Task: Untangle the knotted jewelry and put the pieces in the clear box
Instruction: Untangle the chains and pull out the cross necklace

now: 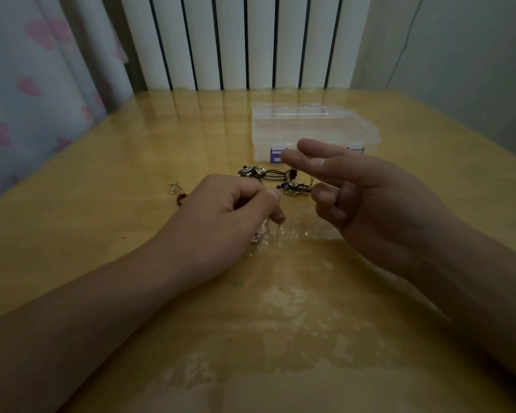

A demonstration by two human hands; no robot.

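A thin silvery chain (pixel 265 234) is pinched in the curled left hand (pixel 221 216). The right hand (pixel 367 198) is held loosely spread, grasping nothing. The knotted black-cord jewelry with metal charms (pixel 276 178) is seen on the yellow wooden table (pixel 102 234), near the lidded clear plastic box (pixel 313 131), in which nothing can be made out.

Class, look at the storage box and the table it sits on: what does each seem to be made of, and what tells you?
Clear box: looks like translucent plastic with a slightly frosted finish, since the table shows faintly through its walls; its latches are purple. Table: appears to be yellowish wood, probably varnished or under a glossy cover, because it mirrors the white panels behind.
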